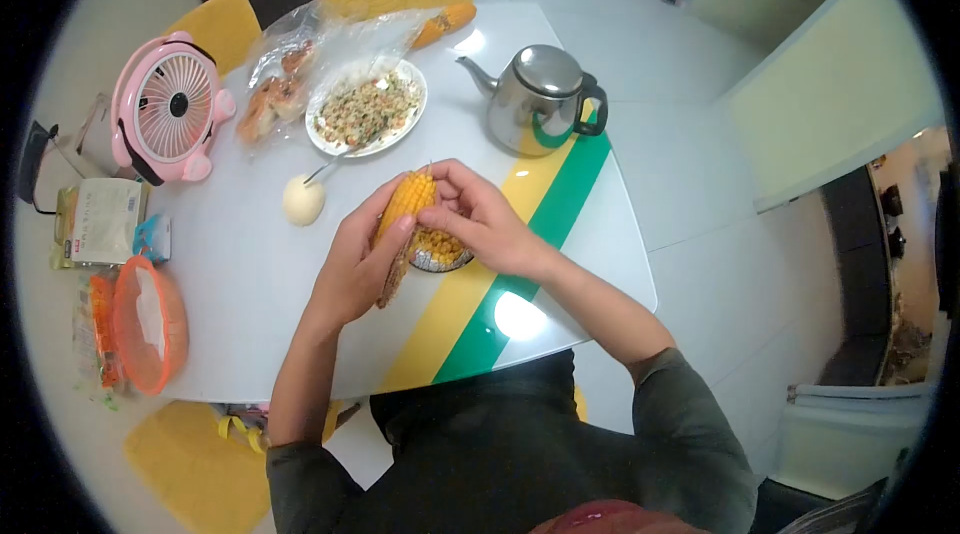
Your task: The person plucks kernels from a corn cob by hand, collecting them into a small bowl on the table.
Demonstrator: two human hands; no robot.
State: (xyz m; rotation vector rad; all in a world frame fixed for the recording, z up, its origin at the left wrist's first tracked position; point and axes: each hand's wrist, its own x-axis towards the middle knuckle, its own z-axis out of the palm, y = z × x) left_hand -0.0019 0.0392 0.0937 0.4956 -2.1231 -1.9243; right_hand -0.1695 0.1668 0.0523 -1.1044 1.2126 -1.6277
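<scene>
My left hand is wrapped round an ear of corn, holding it tilted over the table. Yellow kernels cover its upper part, while the lower side looks brown and stripped. On the right side of the cob, my right hand is closed, its thumb pressed at the kernels and its fingers curled around the top end. Just beneath both hands stands a small patterned bowl with loose yellow kernels in it; the hands and cob hide part of it.
A pale round bun lies left of my hands. Beyond are a plate of fried rice with a spoon, bagged bread and a steel kettle. A pink fan and orange basket stand at the left.
</scene>
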